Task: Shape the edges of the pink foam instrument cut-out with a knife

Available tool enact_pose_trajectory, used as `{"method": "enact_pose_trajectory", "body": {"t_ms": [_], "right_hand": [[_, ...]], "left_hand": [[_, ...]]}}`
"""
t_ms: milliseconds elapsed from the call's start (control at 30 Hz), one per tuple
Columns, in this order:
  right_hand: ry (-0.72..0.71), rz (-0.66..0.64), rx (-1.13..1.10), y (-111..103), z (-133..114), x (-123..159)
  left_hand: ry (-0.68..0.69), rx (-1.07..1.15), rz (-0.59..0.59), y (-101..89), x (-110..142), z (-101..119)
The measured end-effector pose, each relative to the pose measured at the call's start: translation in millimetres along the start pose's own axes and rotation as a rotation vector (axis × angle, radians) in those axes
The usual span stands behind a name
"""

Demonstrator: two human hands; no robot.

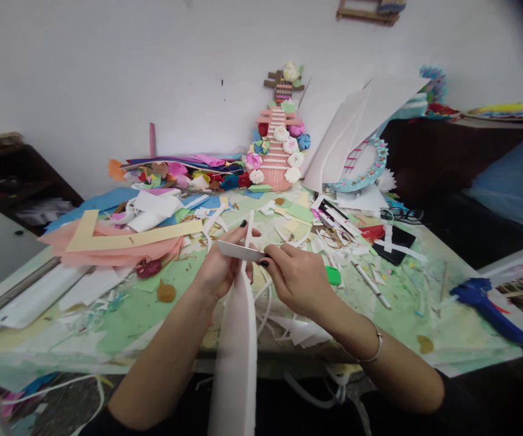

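Upright on its edge in front of me stands a long, curved strip of white foam board (238,339), running from my lap up over the table. My left hand (223,263) grips its narrow far end, thumb on one side and fingers behind. In my right hand (300,275) is a knife, its flat metal blade (238,250) lying across the top edge of the board close to my left fingers. Most of the knife's handle is hidden by my fist. A green piece (333,275) shows past the fist, in line with the blade; I cannot tell whether it belongs to the knife.
Paper scraps and white offcuts (304,330) cover the table (120,330). A flower-covered paper guitar (277,157) leans on the wall beside white sheets (352,127). Right lie a blue glue gun (493,309), a white pen (373,287) and glasses (402,214); left, a cream L-shaped strip (143,236).
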State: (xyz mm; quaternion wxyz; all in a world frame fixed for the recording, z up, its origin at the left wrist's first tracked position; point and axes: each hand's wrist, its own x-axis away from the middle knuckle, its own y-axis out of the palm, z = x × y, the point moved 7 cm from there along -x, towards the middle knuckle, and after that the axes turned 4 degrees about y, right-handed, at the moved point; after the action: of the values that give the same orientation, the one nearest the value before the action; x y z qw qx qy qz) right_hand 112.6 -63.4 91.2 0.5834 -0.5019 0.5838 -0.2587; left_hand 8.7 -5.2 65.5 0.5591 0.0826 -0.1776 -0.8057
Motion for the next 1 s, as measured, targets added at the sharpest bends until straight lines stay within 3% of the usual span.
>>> {"method": "enact_pose_trajectory", "body": {"t_ms": [100, 300, 700, 1000], "right_hand": [[-0.014, 0.054, 0.017, -2.5, -0.3, 1.7], [-0.033, 0.108, 0.052, -7.8, -5.1, 0.3], [-0.058, 0.168, 0.1, -9.5, -1.7, 5.6], [0.004, 0.224, 0.113, -11.8, 21.6, 11.9]], "left_hand": [[0.061, -0.034, 0.018, 5.7, 0.7, 2.7], [0.02, -0.075, 0.158, 14.4, 7.0, -4.6], [-0.008, -0.069, 0.123, 19.0, 15.5, -4.7], [-0.023, -0.065, 0.117, 12.6, 20.2, -3.8]]}}
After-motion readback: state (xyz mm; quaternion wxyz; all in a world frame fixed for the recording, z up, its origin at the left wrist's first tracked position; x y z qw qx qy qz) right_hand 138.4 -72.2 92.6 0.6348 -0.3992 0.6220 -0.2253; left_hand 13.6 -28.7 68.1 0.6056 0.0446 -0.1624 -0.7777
